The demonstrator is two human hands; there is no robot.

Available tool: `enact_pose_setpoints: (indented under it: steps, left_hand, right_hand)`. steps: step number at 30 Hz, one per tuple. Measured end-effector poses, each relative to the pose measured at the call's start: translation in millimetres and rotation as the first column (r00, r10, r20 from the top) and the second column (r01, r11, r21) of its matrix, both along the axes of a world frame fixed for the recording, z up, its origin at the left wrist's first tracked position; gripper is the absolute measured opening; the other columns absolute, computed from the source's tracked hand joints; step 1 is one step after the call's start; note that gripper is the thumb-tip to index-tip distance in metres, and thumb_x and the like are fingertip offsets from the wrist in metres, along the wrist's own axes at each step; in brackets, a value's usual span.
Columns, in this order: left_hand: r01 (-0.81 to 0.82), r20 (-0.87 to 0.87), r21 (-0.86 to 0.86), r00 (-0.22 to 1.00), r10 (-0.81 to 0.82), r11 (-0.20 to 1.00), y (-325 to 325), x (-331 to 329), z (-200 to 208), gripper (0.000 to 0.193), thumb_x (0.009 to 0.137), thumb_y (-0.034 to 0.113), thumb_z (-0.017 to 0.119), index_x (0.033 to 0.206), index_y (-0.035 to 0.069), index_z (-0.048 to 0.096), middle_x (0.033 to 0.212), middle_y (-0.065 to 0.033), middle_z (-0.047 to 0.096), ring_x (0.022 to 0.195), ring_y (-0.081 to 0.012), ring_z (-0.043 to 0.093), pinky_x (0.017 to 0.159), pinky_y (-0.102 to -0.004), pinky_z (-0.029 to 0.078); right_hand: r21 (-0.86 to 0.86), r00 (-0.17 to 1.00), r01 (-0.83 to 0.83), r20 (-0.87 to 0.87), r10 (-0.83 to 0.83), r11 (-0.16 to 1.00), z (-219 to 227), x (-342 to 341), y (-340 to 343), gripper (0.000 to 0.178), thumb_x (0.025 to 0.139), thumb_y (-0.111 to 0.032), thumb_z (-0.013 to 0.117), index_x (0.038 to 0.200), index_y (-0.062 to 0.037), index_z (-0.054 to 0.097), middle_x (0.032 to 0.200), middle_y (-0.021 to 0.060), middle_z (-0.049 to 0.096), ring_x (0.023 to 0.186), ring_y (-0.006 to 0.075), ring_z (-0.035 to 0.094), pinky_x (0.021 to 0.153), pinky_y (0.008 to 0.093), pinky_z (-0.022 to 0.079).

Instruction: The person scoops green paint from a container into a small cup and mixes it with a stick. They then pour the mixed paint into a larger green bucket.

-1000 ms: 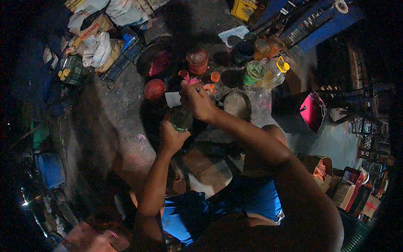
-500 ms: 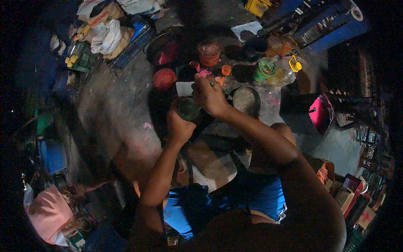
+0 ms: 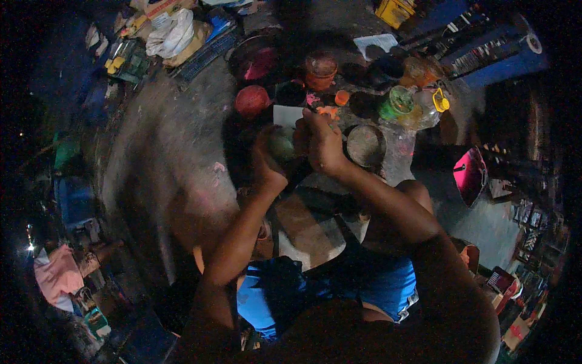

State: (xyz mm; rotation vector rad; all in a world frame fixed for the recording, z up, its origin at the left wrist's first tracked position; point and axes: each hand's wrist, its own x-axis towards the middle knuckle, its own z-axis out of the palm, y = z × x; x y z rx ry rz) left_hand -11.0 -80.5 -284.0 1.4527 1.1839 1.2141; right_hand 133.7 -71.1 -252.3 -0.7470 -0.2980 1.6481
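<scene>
Nearest are the blue cloth shorts (image 3: 267, 300) of the seated person. Farther out, the left hand (image 3: 268, 165) has its fingers curved around a dark green, round container (image 3: 282, 145), positioned just left of the right hand (image 3: 326, 142). The container's material cannot be told. The right hand's fingers are drawn in narrow, beside the container; whether they grip anything cannot be told. A white, flat, rectangular piece (image 3: 287, 114) lies in view directly beyond the container, its right edge meeting the right fingertips. To the right of the right hand is a grey, round, shallow dish (image 3: 366, 145). Farther left is a red, rounded object (image 3: 252, 101); farther right, a small orange cup (image 3: 342, 97), a green, translucent tub (image 3: 398, 103) and a clear plastic jug with a yellow cap (image 3: 442, 101). Beyond the cup is a reddish-brown bucket (image 3: 321, 73); at far right, a yellow crate (image 3: 394, 13).
</scene>
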Motion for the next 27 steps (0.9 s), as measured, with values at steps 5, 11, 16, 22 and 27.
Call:
enact_pose_setpoints:
  steps: [5,11,16,22,27]
  left_hand:
    - [0.037,-0.216,0.115,0.976,-0.011,0.993,3,3,24,0.065,0.065,0.021,0.085,0.122,0.007,0.056,0.113,-0.0130,0.064,0.106,-0.0294,0.064,0.092,-0.0394,0.050]
    - [0.097,-0.589,0.239,0.806,0.064,0.966,14,-5,-8,0.056,0.067,0.023,0.082,0.116,0.005,0.058,0.107,-0.0155,0.064,0.100,-0.0355,0.063,0.088,-0.0437,0.051]
    - [0.127,-0.599,0.115,0.800,-0.033,0.985,12,2,-7,0.048,0.072,0.024,0.078,0.111,0.004,0.061,0.107,-0.0171,0.064,0.101,-0.0384,0.062,0.087,-0.0447,0.050]
    - [0.175,-0.465,0.064,0.876,-0.126,0.982,0,12,34,0.057,0.069,0.027,0.082,0.117,0.006,0.061,0.110,-0.0175,0.065,0.104,-0.0396,0.062,0.088,-0.0459,0.050]
    - [0.146,-0.166,0.326,0.981,-0.095,0.934,-9,7,22,0.066,0.063,0.018,0.086,0.123,0.005,0.060,0.112,-0.0152,0.066,0.107,-0.0360,0.064,0.089,-0.0416,0.051]
  right_hand:
    - [0.095,0.999,-0.027,-0.019,0.029,0.995,11,1,-8,0.027,0.098,-0.026,0.060,0.082,-0.0049,0.063,0.069,-0.0001,0.054,0.063,0.0145,0.052,0.059,0.0329,0.042]
    - [-0.006,0.929,0.257,0.277,-0.245,0.966,43,-41,0,0.035,0.098,-0.029,0.053,0.068,-0.0154,0.041,0.059,-0.0030,0.033,0.050,0.0110,0.034,0.047,0.0297,0.027]
    - [0.024,0.891,0.280,0.364,-0.270,0.960,30,-44,8,0.032,0.098,-0.030,0.053,0.071,-0.0147,0.045,0.057,-0.0019,0.040,0.047,0.0122,0.038,0.044,0.0305,0.029]
    - [-0.073,0.926,0.325,0.225,-0.302,0.943,33,-38,22,0.031,0.097,-0.032,0.053,0.072,-0.0133,0.049,0.056,0.0000,0.043,0.044,0.0141,0.040,0.042,0.0320,0.031]
    - [0.129,0.763,0.332,0.545,-0.347,0.934,30,-14,33,0.034,0.096,-0.036,0.053,0.071,-0.0141,0.048,0.056,-0.0002,0.040,0.044,0.0142,0.038,0.042,0.0326,0.030]
